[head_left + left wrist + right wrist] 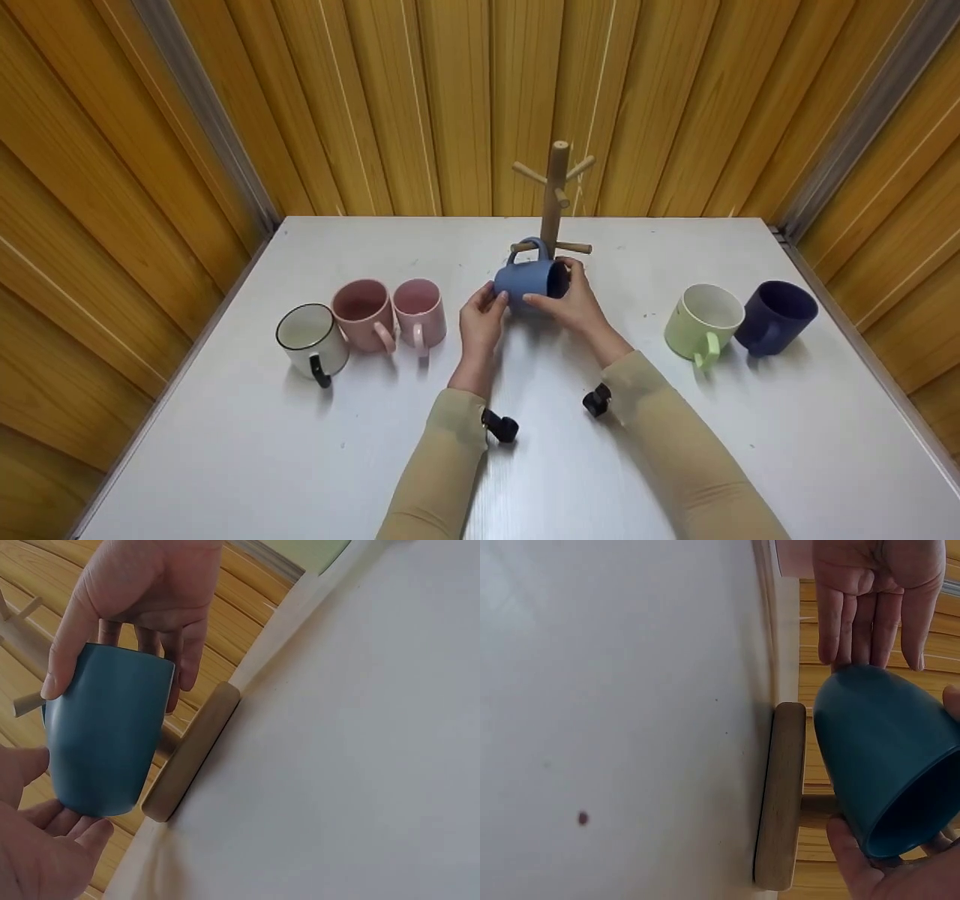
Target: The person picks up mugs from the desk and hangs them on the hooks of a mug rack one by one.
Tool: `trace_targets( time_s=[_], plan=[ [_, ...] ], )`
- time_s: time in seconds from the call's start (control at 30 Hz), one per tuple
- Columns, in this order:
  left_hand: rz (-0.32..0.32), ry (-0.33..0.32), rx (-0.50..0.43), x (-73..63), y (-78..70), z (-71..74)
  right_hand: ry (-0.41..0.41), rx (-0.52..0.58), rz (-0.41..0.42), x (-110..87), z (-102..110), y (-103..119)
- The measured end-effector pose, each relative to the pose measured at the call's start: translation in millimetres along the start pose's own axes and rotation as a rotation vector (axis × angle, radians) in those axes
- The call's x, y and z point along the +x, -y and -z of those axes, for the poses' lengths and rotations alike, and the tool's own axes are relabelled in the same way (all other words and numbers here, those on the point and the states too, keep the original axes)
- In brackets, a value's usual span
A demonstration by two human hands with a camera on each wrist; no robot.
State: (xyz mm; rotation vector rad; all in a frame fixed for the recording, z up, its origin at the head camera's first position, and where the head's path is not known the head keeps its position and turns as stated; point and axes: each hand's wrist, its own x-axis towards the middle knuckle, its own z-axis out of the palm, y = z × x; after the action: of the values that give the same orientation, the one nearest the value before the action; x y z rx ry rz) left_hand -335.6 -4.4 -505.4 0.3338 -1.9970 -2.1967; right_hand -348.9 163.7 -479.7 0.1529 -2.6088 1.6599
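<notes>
A blue mug (523, 283) lies on its side in the air, handle upward, beside a wooden mug tree (551, 210). The tip of a lower peg (523, 247) shows at the handle's loop and seems to pass through it. My right hand (577, 300) grips the mug at its rim, thumb on the near side. My left hand (481, 319) touches the mug's base; the right wrist view shows its fingers (861, 626) fairly straight against it. From the left wrist view, the mug (112, 727) hides its own handle and part of the stand.
On the left stand a white mug (307, 345) with a dark rim and two pink mugs (362, 319). A light green mug (697, 322) and a dark blue mug (776, 319) stand on the right. Wood-patterned walls (450, 105) enclose the white table (262, 465).
</notes>
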Motion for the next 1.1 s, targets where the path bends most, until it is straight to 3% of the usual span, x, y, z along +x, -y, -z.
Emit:
trace_targets(
  time_s=[0.13, 0.37, 0.5, 0.67, 0.83, 0.93, 1.1],
  plan=[
    [-0.002, 0.019, 0.023, -1.6, -2.1, 0.1, 0.009, -0.004, 0.007, -1.7, -0.6, 0.8],
    [-0.184, 0.085, 0.139, -6.5, -7.1, 2.7, 0.026, 0.012, -0.033, -2.3, 7.5, 1.9],
    [-0.203, 0.103, 0.157, -8.3, -12.0, 2.9, -0.060, 0.038, -0.042, 3.0, 20.6, 5.5],
    [-0.194, 0.124, 0.198, -10.1, -21.6, 0.2, -0.181, -0.045, 0.052, 13.4, 36.8, 9.4],
    [-0.203, 0.092, 0.279, -4.7, -35.3, -6.7, -0.233, -0.137, 0.162, 19.6, 44.9, 14.3],
    [-0.213, 0.059, 0.268, 3.8, -48.3, -14.6, -0.245, -0.154, 0.192, 20.7, 46.4, 16.9],
    [-0.287, 0.010, 0.313, 20.7, -69.6, -28.6, -0.260, -0.133, 0.213, 20.1, 44.8, 17.3]
  ],
)
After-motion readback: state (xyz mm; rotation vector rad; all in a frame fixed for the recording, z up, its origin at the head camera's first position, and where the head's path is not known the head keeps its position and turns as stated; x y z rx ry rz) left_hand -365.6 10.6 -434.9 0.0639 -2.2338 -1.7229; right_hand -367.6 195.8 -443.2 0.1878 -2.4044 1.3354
